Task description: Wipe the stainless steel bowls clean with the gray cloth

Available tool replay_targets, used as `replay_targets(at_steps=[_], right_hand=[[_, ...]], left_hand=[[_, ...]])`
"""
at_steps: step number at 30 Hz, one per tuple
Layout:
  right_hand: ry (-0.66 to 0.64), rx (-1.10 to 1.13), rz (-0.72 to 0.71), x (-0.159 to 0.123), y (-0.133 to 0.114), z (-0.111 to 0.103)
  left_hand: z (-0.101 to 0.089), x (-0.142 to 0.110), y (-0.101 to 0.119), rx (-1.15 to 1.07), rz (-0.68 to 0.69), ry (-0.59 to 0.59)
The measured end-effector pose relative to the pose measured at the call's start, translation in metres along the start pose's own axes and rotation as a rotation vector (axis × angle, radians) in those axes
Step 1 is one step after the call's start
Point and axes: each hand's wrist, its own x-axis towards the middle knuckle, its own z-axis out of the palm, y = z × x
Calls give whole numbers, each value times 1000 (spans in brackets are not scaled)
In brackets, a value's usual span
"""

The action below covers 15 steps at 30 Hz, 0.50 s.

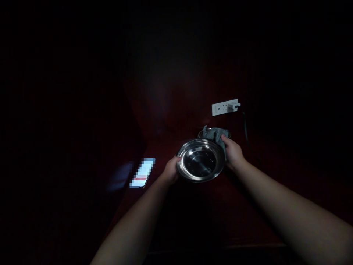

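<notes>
Bench (162,156): it is dark red, in weak light.
Steel bowl (200,162): it is in the air, tilted to the viewer; the left hand (171,171) has its grip clamped on the rim.
Steel dish (201,135): it lies behind the bowl, partly hidden.
Cloth (220,137): the right hand (234,152) clamps it beside the bowl's rim; moving it there seems to call for a steady bowl.
Phone (142,173): it lies left, lit.
Socket plate (219,109): it carries a plug (234,107).

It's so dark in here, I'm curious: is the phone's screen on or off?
On. The phone shows a bright, bluish-white face against the dark; what it displays is blurred.
</notes>
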Motion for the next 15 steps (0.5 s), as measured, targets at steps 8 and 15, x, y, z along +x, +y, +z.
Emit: replay_targets(at_steps=[8,15], right_hand=[[-72,-115,-138,-4,7,1],[-48,-113,-72,-15,8,11]], left_hand=[[5,12,-3,-74,104,129],[-2,12,6,323,489,301]])
